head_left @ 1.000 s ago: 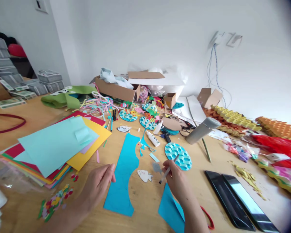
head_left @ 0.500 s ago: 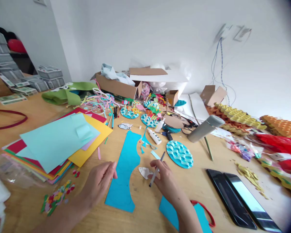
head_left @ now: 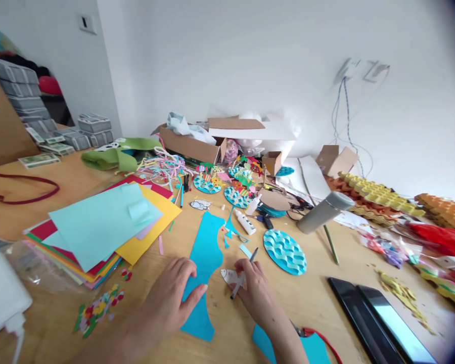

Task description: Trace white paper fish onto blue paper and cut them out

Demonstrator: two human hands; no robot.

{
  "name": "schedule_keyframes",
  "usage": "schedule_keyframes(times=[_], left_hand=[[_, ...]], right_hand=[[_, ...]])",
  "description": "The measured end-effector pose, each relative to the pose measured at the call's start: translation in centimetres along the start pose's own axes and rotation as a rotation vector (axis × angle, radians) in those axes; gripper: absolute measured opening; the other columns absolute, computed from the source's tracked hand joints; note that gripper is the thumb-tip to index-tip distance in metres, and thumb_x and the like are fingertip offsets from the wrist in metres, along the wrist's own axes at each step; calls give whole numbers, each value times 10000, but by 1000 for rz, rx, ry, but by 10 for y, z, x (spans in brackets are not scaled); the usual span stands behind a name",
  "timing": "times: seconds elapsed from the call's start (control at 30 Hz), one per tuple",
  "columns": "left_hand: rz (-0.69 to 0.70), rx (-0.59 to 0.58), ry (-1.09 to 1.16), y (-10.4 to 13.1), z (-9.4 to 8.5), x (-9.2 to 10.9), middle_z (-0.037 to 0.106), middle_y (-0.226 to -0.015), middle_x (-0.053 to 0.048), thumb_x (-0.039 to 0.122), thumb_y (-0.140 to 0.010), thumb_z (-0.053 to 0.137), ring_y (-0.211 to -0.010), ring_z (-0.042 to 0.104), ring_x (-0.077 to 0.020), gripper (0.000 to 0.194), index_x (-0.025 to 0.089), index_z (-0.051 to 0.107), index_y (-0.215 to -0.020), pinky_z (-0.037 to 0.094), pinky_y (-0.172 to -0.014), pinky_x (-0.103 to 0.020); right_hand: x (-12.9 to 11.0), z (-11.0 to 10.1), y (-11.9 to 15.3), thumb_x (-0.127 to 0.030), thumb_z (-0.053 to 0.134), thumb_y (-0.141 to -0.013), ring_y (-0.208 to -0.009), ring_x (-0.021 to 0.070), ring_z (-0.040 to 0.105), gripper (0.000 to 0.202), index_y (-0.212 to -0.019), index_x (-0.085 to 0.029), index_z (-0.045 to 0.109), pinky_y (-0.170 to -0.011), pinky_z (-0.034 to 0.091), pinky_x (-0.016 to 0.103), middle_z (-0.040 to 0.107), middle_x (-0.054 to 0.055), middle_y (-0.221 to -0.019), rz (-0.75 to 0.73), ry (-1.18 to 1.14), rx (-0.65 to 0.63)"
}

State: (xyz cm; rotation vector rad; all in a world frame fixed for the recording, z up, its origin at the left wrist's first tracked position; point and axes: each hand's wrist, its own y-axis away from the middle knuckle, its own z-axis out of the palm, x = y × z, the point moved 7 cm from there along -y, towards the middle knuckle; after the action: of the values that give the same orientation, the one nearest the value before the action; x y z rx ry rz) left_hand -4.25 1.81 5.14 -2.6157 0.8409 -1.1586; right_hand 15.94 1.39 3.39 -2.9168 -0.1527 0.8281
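Note:
My left hand [head_left: 174, 289] rests over the left edge of a curvy-edged blue paper piece [head_left: 201, 247], thumb and fingers apart, holding nothing. My right hand [head_left: 255, 285] is closed around a grey pen [head_left: 237, 287], whose dark lower end points down toward the table. Beside that pen lies a small white paper fish [head_left: 228, 275], partly covered by my right fingers; whether they grip it I cannot tell. Under my right forearm are another blue paper piece [head_left: 315, 348] and red-handled scissors [head_left: 328, 343].
Coloured paper sheets [head_left: 94, 222] are stacked at left, with small paper bits [head_left: 98, 308] in front. A wavy-patterned oval [head_left: 284, 252], a glue bottle [head_left: 245, 222] and a grey flask [head_left: 324, 212] stand or lie beyond my right hand. Two phones [head_left: 364, 318] lie at right.
My left hand's thumb has spread away from its fingers, and the hand now reaches over the blue paper. The right hand keeps the pen near the fish. The camera view has shifted slightly.

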Motion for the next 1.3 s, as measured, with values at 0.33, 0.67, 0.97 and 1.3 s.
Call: schedule_keyframes(times=[0.33, 0.67, 0.97, 1.3], left_hand=[[-56, -16, -257, 11, 15, -4, 397, -1451, -171, 430, -870, 564, -1308, 418, -323, 641, 184, 334, -1415, 429, -1019, -470], [-178, -209, -533, -16, 30, 17, 175, -1585, -130, 209, -729, 602, -1317, 364, -396, 816, 226, 293, -1483, 390, -986, -556], [-206, -203, -673, -21, 27, 7, 211, -1570, -146, 132, -711, 585, -1094, 528, -338, 808, 216, 323, -1471, 483, -825, -477], [-215, -194, -708, -22, 13, -1, 344, -1495, -200, 85, -724, 582, -1057, 589, -316, 726, 145, 394, -1423, 378, -1013, -549]], right_hand=[[8, 6, -1, -62, 553, -680, -776, 209, 556, 261, -873, -211, 459, -673, 443, 319, 583, 44, -866, -3, -79, 93], [16, 2, -5, -272, 567, -747, -591, 175, 545, 177, -846, -230, 426, -529, 401, 267, 541, -15, -695, 126, -340, 183], [30, -14, -5, -318, 619, -751, -589, 182, 581, 201, -829, -223, 460, -553, 432, 284, 593, -1, -679, 174, -494, 272], [34, -22, -6, -330, 666, -724, -556, 161, 552, 236, -805, -217, 475, -522, 443, 270, 532, -35, -640, 176, -556, 375]])
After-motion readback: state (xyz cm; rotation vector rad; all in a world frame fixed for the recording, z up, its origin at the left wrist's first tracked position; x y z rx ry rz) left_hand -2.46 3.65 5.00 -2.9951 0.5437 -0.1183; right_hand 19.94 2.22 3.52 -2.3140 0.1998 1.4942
